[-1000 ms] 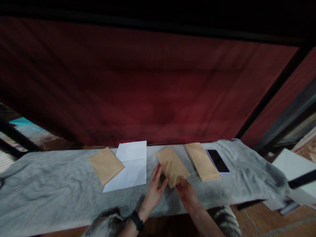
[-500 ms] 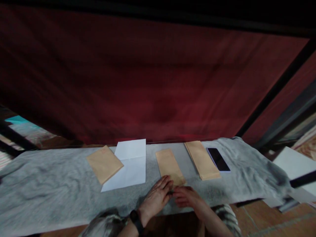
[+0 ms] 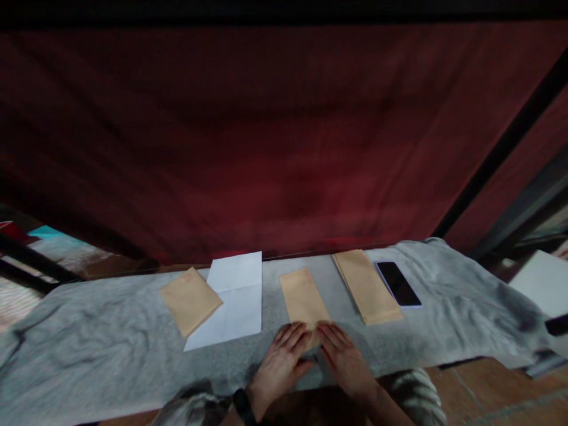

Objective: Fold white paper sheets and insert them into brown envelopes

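A tan paper envelope (image 3: 304, 294) lies lengthwise in front of me on the grey cloth. My left hand (image 3: 283, 356) rests on the left side of its near end, fingers stretched out flat, with a dark band on the wrist. Across from it, my right hand (image 3: 347, 357) presses its extended fingers on the right side of the same end. A strip of the envelope's near end shows between the fingertips; the rest of that end is under the hands.
To the left, another tan envelope (image 3: 190, 300) overlaps a creased white sheet (image 3: 242, 302). A stack of tan envelopes (image 3: 367, 287) lies to the right, beside a dark-screened phone (image 3: 398, 284). The grey cloth (image 3: 110, 343) is wrinkled, and a red fabric panel (image 3: 284, 148) rises behind it.
My right hand has gone from curled fingers at the envelope's near edge to lying flat on it. My left hand's fingers have shifted slightly, and the view has tilted a little.
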`<act>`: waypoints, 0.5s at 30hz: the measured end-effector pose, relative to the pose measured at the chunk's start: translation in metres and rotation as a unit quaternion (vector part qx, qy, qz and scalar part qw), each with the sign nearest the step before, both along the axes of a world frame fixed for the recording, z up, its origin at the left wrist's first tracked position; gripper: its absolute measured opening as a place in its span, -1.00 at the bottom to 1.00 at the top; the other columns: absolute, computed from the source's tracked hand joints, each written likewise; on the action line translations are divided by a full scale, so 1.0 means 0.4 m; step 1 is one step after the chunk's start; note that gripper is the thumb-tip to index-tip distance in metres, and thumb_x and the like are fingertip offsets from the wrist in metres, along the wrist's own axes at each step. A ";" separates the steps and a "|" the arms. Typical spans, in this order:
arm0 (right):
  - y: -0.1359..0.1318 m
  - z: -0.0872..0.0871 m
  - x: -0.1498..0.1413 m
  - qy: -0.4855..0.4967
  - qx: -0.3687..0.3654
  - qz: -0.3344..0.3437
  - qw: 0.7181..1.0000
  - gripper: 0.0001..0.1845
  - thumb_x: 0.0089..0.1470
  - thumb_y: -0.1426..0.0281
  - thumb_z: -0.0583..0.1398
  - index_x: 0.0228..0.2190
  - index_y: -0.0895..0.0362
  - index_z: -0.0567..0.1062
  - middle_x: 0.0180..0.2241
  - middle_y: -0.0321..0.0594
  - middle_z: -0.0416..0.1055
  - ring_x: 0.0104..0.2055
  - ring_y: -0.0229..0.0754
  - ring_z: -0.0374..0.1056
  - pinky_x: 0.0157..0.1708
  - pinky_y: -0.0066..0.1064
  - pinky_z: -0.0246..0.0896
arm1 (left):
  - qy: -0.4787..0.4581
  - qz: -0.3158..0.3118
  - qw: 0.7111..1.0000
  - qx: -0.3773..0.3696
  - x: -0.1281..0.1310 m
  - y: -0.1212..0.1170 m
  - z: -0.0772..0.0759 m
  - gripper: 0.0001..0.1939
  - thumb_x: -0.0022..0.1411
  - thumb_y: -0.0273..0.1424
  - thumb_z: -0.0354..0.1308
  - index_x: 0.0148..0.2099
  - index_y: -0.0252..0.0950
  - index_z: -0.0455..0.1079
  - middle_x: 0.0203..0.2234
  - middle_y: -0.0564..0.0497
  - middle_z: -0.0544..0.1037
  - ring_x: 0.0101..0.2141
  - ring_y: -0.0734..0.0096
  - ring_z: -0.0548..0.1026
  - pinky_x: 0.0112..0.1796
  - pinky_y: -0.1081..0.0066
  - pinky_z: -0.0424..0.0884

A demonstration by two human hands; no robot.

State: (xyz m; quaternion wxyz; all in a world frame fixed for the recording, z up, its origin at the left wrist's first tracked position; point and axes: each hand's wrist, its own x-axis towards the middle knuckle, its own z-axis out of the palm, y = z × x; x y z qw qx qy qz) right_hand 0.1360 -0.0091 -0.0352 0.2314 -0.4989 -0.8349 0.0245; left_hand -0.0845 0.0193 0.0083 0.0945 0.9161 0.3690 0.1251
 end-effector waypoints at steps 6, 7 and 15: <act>0.024 0.041 0.008 -0.005 -0.014 0.053 0.999 -0.55 0.28 0.41 0.07 0.17 0.10 0.38 0.19 -0.18 0.36 0.22 -0.15 0.27 0.26 -0.24 0.16 | 0.011 -0.007 1.000 0.002 0.027 -0.014 0.041 -0.61 0.34 -0.48 0.10 0.18 -0.11 0.36 0.14 0.00 0.47 0.17 0.30 0.37 0.20 0.21 0.26; 0.018 0.037 0.010 -0.010 -0.011 0.064 0.998 -0.51 0.28 0.38 0.08 0.22 0.09 0.32 0.23 -0.18 0.31 0.25 -0.15 0.23 0.27 -0.23 0.13 | -0.005 0.000 1.000 -0.007 0.029 -0.014 0.044 -0.65 0.36 -0.46 0.09 0.15 -0.10 0.39 0.11 0.02 0.50 0.14 0.32 0.40 0.18 0.21 0.28; -0.020 -0.025 0.005 -0.056 0.092 0.040 0.993 -0.34 0.23 0.37 0.12 0.32 0.16 0.13 0.31 -0.14 0.15 0.33 -0.10 0.09 0.31 -0.26 -0.01 | 0.015 0.109 0.994 0.017 0.079 0.122 -0.036 -0.52 0.46 -0.22 -0.12 0.34 -0.20 0.19 0.35 -0.12 0.17 0.33 0.15 0.12 0.25 0.03 0.16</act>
